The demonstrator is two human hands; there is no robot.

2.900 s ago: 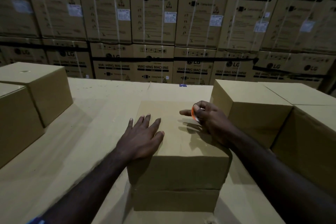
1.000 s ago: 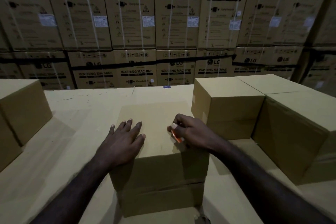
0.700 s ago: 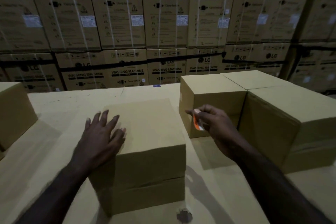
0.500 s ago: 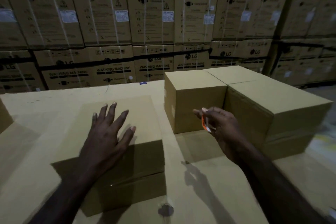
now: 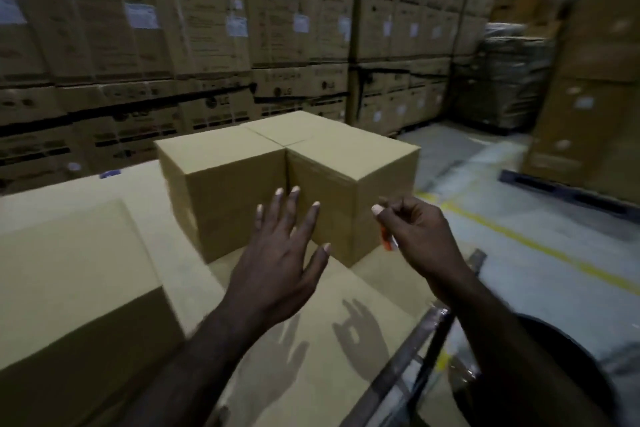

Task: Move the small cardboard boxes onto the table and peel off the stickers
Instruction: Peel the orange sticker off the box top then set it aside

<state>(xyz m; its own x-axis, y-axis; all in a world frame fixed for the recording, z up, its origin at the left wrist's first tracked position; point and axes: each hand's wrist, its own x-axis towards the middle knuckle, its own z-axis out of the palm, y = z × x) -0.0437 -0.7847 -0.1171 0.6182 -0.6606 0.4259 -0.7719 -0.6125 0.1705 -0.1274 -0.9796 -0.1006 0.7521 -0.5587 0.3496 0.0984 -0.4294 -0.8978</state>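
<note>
Right grip (image 5: 414, 236) pinches orange sticker (image 5: 387, 243); left grip (image 5: 277, 263) spread, holding nothing, above tabletop (image 5: 322, 340). LG-marked cartons (image 5: 214, 28) behind.

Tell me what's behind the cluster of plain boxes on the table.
Behind the plain boxes rises a wall of stacked printed cartons with white labels. The cluster hides the cartons' lowest part, and the table edge there.

Cardboard boxes (image 5: 242, 180) on table (image 5: 325, 329)
</note>
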